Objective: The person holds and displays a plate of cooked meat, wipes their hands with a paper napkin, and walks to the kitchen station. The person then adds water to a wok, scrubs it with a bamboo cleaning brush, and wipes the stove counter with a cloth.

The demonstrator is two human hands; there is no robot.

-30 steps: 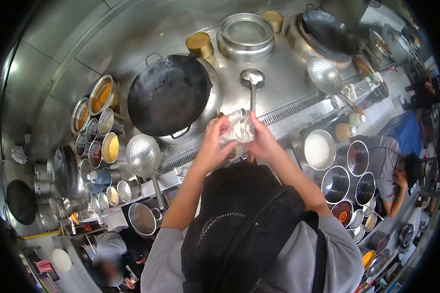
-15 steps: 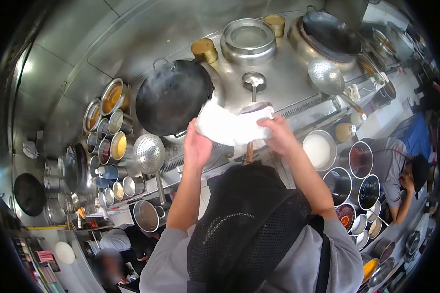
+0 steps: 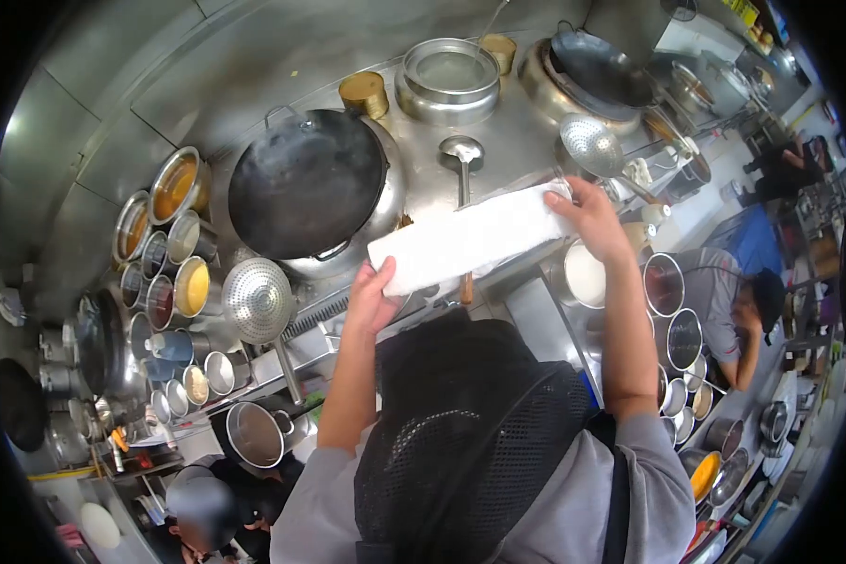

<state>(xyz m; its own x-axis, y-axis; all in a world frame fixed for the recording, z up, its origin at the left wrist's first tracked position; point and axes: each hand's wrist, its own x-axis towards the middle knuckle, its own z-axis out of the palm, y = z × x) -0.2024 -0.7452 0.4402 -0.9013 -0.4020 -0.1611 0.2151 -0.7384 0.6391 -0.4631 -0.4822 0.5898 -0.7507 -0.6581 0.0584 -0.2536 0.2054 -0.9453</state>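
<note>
A white folded cloth [image 3: 470, 237] is stretched between my two hands, in front of the steel stove. My left hand [image 3: 371, 296] pinches its left end, with the thumb on top. At the raised right end, my right hand [image 3: 594, 218] grips the cloth, fingers over its edge. Beyond the cloth, a black wok [image 3: 305, 183] sits on the left burner, with faint steam in it. A ladle [image 3: 462, 152] lies on the stove top, its handle passing behind the cloth. Left of my left hand rests a perforated strainer [image 3: 257, 299].
Steel pots with sauces [image 3: 193, 285] crowd the left side. A water pot [image 3: 446, 75] stands at the back between two tins. Another wok [image 3: 602, 70] and strainer [image 3: 592, 143] are at the right. Co-workers [image 3: 728, 296] are nearby at right and lower left.
The cloth has been pulled out from a bunched shape into a long, flat strip. My right hand has moved right and up; my view has shifted slightly.
</note>
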